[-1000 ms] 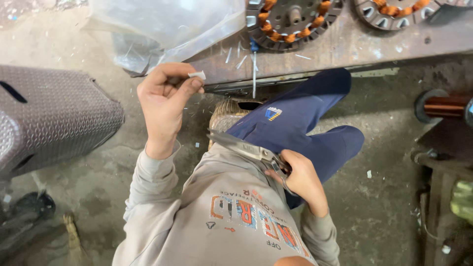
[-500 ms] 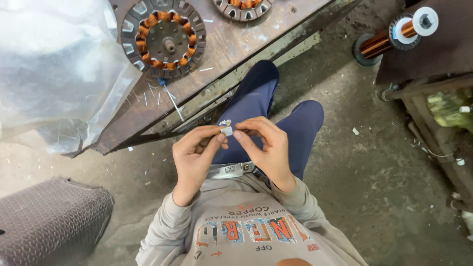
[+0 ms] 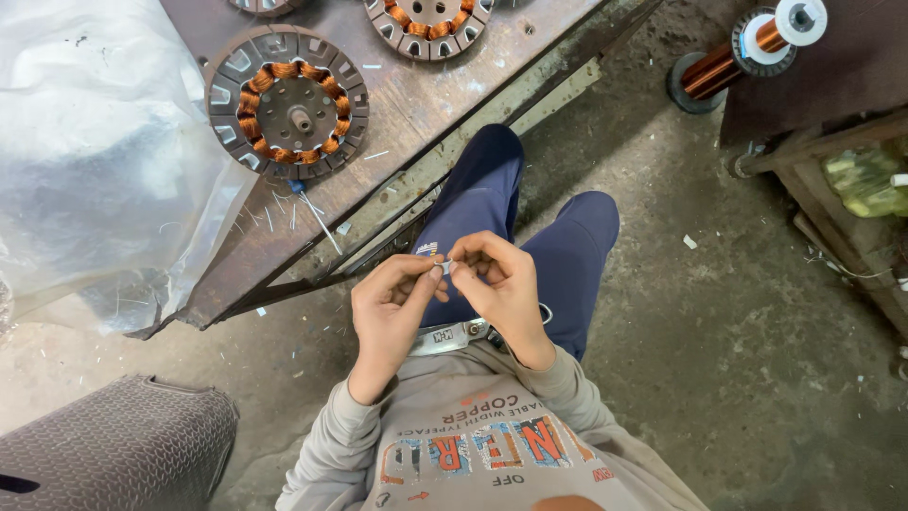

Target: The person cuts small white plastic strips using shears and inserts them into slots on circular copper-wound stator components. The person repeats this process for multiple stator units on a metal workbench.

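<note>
Sitting over blue trousers (image 3: 558, 246), the person had both hands drawn together above the lap. Left hand (image 3: 392, 308) and right hand (image 3: 501, 284) met at a small pale strip (image 3: 446, 268), which sat pinched between the two sets of fingertips, just above the left knee. On the left, thumb and forefinger were pressed together on one end of the strip, with the other fingers curled loosely into the palm. On the right, the fingertips were closed on the other end, the remaining fingers bent and bunched close behind them. Neither hand was spread; the two were touching or nearly touching at the strip. What the strip was made of I could not tell, it was too small.

A metal tool (image 3: 454, 336) lay across the lap just under the wrists, against the hem of a grey sweatshirt (image 3: 473, 445).

To the left stood a worn metal bench (image 3: 426, 104). On it lay a round stator (image 3: 287, 102) wound with copper coils, a second stator (image 3: 430, 24) farther back, and a crumpled plastic sheet (image 3: 95, 161) hanging over the edge. A spool (image 3: 747, 52) of copper wire lay well off to the right, and a grey stool (image 3: 113, 445) stood near the left elbow.
</note>
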